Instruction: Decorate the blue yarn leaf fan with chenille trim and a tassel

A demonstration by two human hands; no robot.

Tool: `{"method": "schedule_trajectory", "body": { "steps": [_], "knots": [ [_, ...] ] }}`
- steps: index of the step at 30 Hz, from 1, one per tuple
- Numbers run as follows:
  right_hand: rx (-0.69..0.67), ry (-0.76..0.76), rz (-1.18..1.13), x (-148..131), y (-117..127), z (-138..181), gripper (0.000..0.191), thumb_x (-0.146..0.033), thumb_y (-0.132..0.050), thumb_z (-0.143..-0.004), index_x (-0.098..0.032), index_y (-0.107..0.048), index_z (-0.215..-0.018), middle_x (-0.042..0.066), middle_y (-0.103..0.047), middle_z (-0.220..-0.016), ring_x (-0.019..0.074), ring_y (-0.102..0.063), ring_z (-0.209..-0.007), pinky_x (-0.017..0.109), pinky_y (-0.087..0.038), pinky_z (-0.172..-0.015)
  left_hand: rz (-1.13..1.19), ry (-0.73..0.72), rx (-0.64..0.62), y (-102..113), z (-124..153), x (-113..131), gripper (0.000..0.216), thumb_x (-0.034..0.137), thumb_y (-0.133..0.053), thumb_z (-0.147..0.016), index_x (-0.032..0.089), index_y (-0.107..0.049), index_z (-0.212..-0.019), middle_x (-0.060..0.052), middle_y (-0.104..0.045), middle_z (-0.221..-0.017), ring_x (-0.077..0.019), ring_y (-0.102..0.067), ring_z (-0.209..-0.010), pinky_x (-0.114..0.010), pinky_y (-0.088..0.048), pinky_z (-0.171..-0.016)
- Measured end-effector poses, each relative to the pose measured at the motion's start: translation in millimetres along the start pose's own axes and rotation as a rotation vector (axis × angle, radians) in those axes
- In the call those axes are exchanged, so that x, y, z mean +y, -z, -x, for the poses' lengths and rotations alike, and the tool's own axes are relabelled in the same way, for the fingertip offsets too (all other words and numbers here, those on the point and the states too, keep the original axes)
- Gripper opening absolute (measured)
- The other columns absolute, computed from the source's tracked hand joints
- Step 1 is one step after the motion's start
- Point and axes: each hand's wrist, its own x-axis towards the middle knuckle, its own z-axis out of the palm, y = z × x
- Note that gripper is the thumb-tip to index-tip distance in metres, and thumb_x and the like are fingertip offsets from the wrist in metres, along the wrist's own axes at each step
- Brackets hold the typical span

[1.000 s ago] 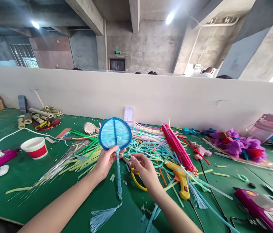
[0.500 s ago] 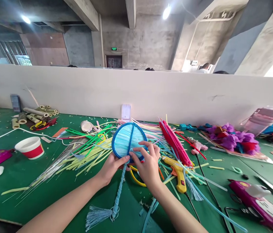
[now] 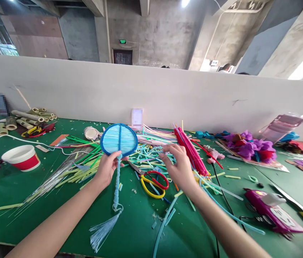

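Note:
My left hand (image 3: 106, 170) is closed on the base of a round blue hand fan (image 3: 110, 139), where its disc meets the handle. The fan stands upright, its face of light blue strands framed by a darker blue rim and centre rib. Below hangs the twisted blue handle (image 3: 116, 186), ending in a pale blue tassel (image 3: 104, 229). My right hand (image 3: 179, 166) is apart from the fan, over loose pipe cleaners. Its fingers are curled, thumb and forefinger nearly meeting; anything between them is too small to name. Scissors (image 3: 141, 173) with red and yellow handles lie between my hands.
Pink-red pipe cleaners (image 3: 190, 150) lie beyond my right hand; green ones (image 3: 84, 141) and thin wires (image 3: 51, 182) lie left. A paper cup (image 3: 22, 159), bamboo pieces (image 3: 33, 118), purple felt flowers (image 3: 248, 145) and a magenta power strip (image 3: 277, 211) are around. A white partition (image 3: 86, 89) stands behind.
My right hand has let go of the fan and moved right. My left hand has carried the fan left, uncovering the scissors. The view has turned slightly right and down.

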Motion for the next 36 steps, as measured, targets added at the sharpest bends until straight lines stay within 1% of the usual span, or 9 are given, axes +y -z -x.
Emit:
{"method": "schedule_trajectory", "body": {
  "steps": [1, 5, 9, 14, 17, 20, 26, 31, 36],
  "knots": [
    [-0.113, -0.028, 0.037, 2, 6, -9, 0.012, -0.031, -0.061, -0.087, -0.023, -0.069, -0.087, 0.005, -0.072, -0.102, 0.0262, -0.061, -0.103, 0.039, -0.046, -0.091, 0.006, 0.007, 0.023, 2, -4, 0, 0.023, 0.021, -0.076, -0.067, 0.017, -0.062, -0.084, 0.003, -0.07, -0.07, -0.0167, -0.074, -0.06, -0.019, -0.05, -0.045],
    [-0.269, -0.135, 0.134, 23, 23, -54, 0.019, -0.035, -0.065, -0.087, -0.019, -0.076, -0.088, 0.004, -0.076, -0.082, 0.021, -0.068, -0.076, 0.03, -0.049, -0.068, -0.002, 0.059, 0.066, 6, -9, 0, 0.019, 0.021, -0.073, -0.066, 0.016, -0.062, -0.08, 0.001, -0.069, -0.065, -0.0166, -0.07, -0.05, -0.02, -0.048, -0.039],
    [-0.418, -0.152, 0.302, 47, 16, -94, 0.014, -0.028, -0.069, -0.086, -0.018, -0.077, -0.083, 0.002, -0.075, -0.077, 0.0205, -0.069, -0.078, 0.029, -0.05, -0.07, -0.032, 0.075, 0.1, 5, -8, 0, 0.017, 0.028, -0.071, -0.072, 0.014, -0.064, -0.08, -0.001, -0.068, -0.059, -0.016, -0.066, -0.044, -0.021, -0.049, -0.037],
    [-0.597, -0.146, 0.495, 60, -17, -121, 0.024, -0.034, -0.065, -0.095, -0.015, -0.067, -0.109, 0.006, -0.069, -0.108, 0.0201, -0.067, -0.095, 0.039, -0.056, -0.084, -0.053, 0.064, 0.13, 7, -11, -1, 0.017, 0.03, -0.069, -0.074, 0.015, -0.065, -0.081, 0.0, -0.068, -0.059, -0.0156, -0.067, -0.046, -0.02, -0.049, -0.037],
    [-0.689, -0.118, 0.552, 67, -33, -128, 0.03, -0.036, -0.062, -0.097, -0.017, -0.063, -0.119, 0.007, -0.065, -0.12, 0.022, -0.066, -0.102, 0.042, -0.057, -0.087, -0.071, 0.06, 0.134, 7, -12, -2, 0.018, 0.032, -0.069, -0.074, 0.015, -0.065, -0.08, 0.001, -0.067, -0.057, -0.0157, -0.066, -0.045, -0.02, -0.048, -0.037],
    [-0.726, -0.078, 0.59, 74, -38, -129, 0.03, -0.035, -0.062, -0.097, -0.018, -0.062, -0.121, 0.008, -0.064, -0.123, 0.0223, -0.065, -0.104, 0.042, -0.057, -0.088, -0.086, 0.061, 0.137, 7, -11, -4, 0.021, 0.035, -0.069, -0.074, 0.016, -0.064, -0.079, 0.002, -0.066, -0.056, -0.016, -0.066, -0.045, -0.021, -0.048, -0.037],
    [-0.695, 0.017, 0.612, 76, -34, -124, 0.035, -0.034, -0.061, -0.097, -0.019, -0.059, -0.128, 0.009, -0.062, -0.127, 0.0233, -0.064, -0.108, 0.045, -0.056, -0.091, -0.116, 0.051, 0.15, 6, -10, -7, 0.022, 0.038, -0.071, -0.072, 0.017, -0.064, -0.075, 0.001, -0.064, -0.052, -0.0161, -0.063, -0.043, -0.021, -0.047, -0.037],
    [-0.739, 0.033, 0.62, 71, -61, -122, 0.03, -0.035, -0.061, -0.097, -0.018, -0.062, -0.122, 0.008, -0.063, -0.124, 0.0223, -0.065, -0.105, 0.042, -0.056, -0.089, -0.143, 0.022, 0.158, 5, -10, -7, 0.02, 0.037, -0.071, -0.071, 0.018, -0.065, -0.073, 0.001, -0.065, -0.051, -0.0161, -0.062, -0.04, -0.022, -0.045, -0.036],
    [-0.718, 0.006, 0.675, 83, -86, -126, 0.031, -0.035, -0.062, -0.097, -0.019, -0.061, -0.124, 0.009, -0.062, -0.125, 0.0223, -0.065, -0.106, 0.042, -0.056, -0.089, -0.155, 0.022, 0.159, 7, -11, -7, 0.022, 0.038, -0.072, -0.07, 0.017, -0.066, -0.071, -0.001, -0.065, -0.052, -0.0178, -0.062, -0.042, -0.023, -0.046, -0.036]
  ]
}}
